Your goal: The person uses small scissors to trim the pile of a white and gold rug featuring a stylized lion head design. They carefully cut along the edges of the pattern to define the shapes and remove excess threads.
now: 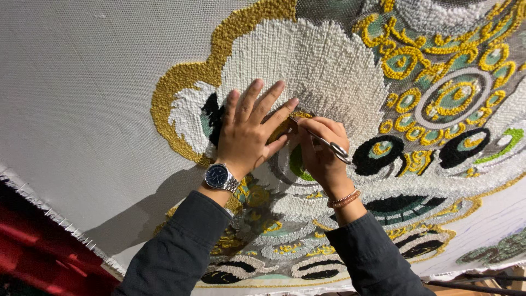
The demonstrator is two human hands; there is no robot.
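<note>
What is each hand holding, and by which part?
The right hand holds small scissors by the handle loops. The left hand holds nothing; it presses flat on the tufted rug.

Hands (285,142) and scissors (323,142) on rug (339,71)

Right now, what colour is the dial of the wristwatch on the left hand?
The wristwatch has a dark blue dial in a silver case, seen best in the head view.

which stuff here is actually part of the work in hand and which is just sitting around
In use:
- left hand, flat on the tufted rug
- right hand, its grip closed on small scissors, tips at the yellow yarn by the left fingertips

Just there:
- wristwatch
- bead bracelet
- bare backing cloth
- red fabric
</note>
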